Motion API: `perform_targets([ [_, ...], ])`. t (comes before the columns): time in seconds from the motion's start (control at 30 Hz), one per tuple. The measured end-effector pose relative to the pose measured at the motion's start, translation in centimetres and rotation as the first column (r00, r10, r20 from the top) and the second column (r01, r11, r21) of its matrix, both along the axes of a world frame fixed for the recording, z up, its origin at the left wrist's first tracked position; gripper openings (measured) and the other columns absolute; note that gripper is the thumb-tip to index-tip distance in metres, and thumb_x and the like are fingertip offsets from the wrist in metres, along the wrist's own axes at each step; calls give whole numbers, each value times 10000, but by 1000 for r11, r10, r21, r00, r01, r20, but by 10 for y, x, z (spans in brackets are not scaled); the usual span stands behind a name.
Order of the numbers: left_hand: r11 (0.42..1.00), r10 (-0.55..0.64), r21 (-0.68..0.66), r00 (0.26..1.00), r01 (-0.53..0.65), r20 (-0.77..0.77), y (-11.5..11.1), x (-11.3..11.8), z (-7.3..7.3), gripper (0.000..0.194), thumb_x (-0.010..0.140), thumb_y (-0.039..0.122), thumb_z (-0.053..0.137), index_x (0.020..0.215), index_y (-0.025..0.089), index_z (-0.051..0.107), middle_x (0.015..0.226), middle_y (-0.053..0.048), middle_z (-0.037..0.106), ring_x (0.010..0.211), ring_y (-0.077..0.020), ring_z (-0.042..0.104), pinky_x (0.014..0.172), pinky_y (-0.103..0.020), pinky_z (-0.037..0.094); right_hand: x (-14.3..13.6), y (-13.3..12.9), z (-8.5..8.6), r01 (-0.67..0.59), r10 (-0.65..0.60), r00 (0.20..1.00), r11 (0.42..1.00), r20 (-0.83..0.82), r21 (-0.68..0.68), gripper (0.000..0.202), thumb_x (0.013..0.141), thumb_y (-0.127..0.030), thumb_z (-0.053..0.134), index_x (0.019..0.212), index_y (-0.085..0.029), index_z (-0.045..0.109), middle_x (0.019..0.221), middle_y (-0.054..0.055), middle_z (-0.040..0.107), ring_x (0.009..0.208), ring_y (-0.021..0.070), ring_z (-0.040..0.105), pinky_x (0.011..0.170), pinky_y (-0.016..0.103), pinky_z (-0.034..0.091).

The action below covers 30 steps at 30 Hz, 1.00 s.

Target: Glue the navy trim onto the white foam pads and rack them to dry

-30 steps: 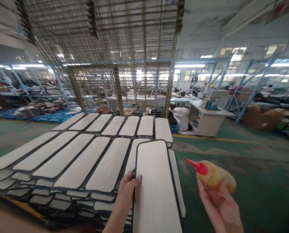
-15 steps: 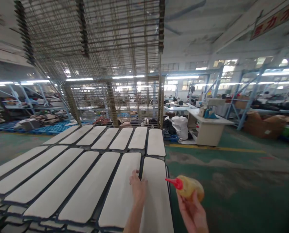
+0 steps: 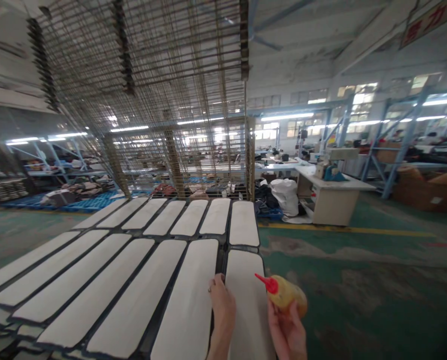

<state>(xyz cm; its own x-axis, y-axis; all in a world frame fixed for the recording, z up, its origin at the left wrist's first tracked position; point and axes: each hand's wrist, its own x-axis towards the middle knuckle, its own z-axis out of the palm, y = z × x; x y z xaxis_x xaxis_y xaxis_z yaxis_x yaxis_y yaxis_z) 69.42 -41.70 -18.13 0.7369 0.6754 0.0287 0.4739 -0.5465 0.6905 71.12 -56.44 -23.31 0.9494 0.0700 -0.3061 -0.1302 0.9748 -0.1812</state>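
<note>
In my right hand point(image 3: 289, 325) is a yellowish squeeze bottle point(image 3: 291, 295) with a red pointed nozzle point(image 3: 266, 283), tilted so the nozzle points up and left. My fingers are wrapped around the bottle's lower side, above the right-hand white panel point(image 3: 246, 280). My left hand point(image 3: 223, 302) rests at the dark gap between that panel and the neighbouring white panel point(image 3: 193, 290). Its fingers are curled together, and a ring shows on one. Whether the fingertips grip a panel edge is hidden. Both panels are long, round-cornered and dark-edged.
More white panels point(image 3: 133, 275) lie in two rows, with further layers stacked below at the front left. A raised wire rack point(image 3: 163, 65) slants overhead behind them. Beyond stand a white sack point(image 3: 283, 195) and a sewing table point(image 3: 332, 200). Green floor point(image 3: 358, 285) lies to the right.
The gap beside the right-hand front panel has widened as that panel shifted right. My left hand has come lower and its fingers curled more. The bottle stays in my right hand. The view has turned slightly left.
</note>
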Motion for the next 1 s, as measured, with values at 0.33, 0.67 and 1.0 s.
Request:
perform_targets([
  [0.33,990,-31,134,993,47,-113,-6,-7,2,401,774,-66,451,1124,91,569,1123,-143,613,1047,-244,567,926,-324,369,6,-24,-5,47,-46,998,998,-44,35,614,451,-238,906,1021,-196,679,982,47,746,794,220,718,673,317,624],
  [0.67,965,-96,227,981,133,-168,-11,-15,6,414,818,-52,332,1065,136,605,1109,-105,643,1048,-231,565,890,-332,377,0,-10,-20,119,-117,992,991,-40,68,418,562,-324,859,926,-182,710,970,58,746,840,234,712,725,349,617],
  [1.0,952,-130,240,960,191,-247,-2,-19,6,452,826,-25,372,1193,145,573,1228,-111,615,1131,-256,543,921,-370,372,5,-10,-8,128,-128,991,992,36,10,480,565,-338,861,990,-194,690,996,55,737,846,212,705,728,322,611],
])
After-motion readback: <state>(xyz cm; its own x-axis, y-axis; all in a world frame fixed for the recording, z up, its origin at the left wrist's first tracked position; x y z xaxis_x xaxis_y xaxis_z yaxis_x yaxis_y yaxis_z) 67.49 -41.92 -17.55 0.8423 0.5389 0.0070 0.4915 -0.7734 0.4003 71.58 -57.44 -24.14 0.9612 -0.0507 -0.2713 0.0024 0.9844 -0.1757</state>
